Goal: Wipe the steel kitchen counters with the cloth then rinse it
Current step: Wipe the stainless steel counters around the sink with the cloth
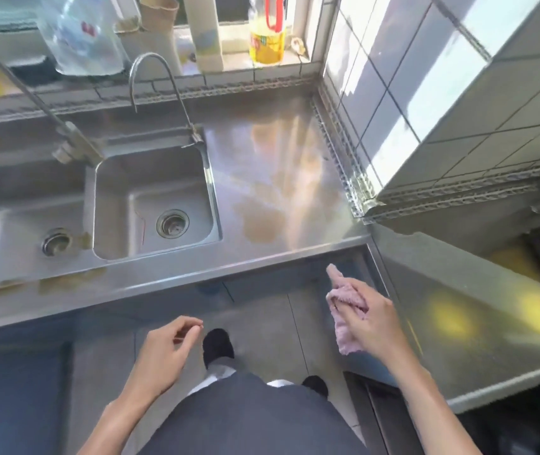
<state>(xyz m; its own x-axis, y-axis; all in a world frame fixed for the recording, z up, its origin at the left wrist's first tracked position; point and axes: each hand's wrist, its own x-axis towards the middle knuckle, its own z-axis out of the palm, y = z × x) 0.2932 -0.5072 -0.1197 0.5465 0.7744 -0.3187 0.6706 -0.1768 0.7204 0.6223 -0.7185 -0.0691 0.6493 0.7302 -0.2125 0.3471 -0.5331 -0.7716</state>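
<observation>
Looking down through the head camera, I see my right hand gripping the pink cloth, its fingers curled round the bunched fabric. One corner of the cloth sticks up past the fingers and the rest hangs below the palm. The hand and cloth are off the table, in front of its near edge and above the floor, close to the corner where a second steel table runs off to the right.

My left hand hangs in the air lower left of the cloth, holding nothing that I can make out; its fingers are loosely curled, thumb and forefinger near each other.

On the table, right of the sink, lie brownish patches and a bright streak of reflected light. The sink has two basins, each with a round drain, and a curved tap stands behind the right basin. On the tiled ledge at the back stand a yellow bottle, a white carton and a clear plastic bag. Tiled wall closes the right side. My dark shoes show on the floor below.
</observation>
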